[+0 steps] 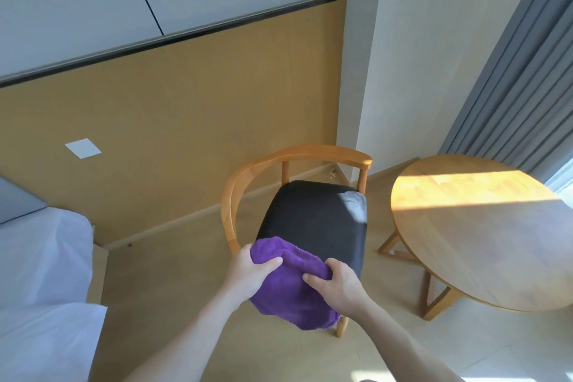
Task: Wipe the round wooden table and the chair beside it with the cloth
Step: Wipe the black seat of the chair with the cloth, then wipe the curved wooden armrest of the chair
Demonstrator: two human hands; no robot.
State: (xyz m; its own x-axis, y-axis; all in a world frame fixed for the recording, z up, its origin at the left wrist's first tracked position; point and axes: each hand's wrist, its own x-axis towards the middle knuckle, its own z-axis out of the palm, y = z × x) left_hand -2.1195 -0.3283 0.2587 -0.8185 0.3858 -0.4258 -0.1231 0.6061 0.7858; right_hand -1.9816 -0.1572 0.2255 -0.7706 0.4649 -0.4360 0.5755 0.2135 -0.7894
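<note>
Hands (252, 268) (336, 281) are both gripping the bunched cloth (291, 285) over the chair (313, 220); it's probably dragging a loose fold, missing seat corners

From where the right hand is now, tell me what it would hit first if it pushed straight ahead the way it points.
The right hand grips the purple cloth and points up and left, toward the left hand. Straight on, it would bunch the cloth against that hand first; depth is unclear, though.

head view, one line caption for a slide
Both hands grip a purple cloth over the chair beside the round table.
</note>
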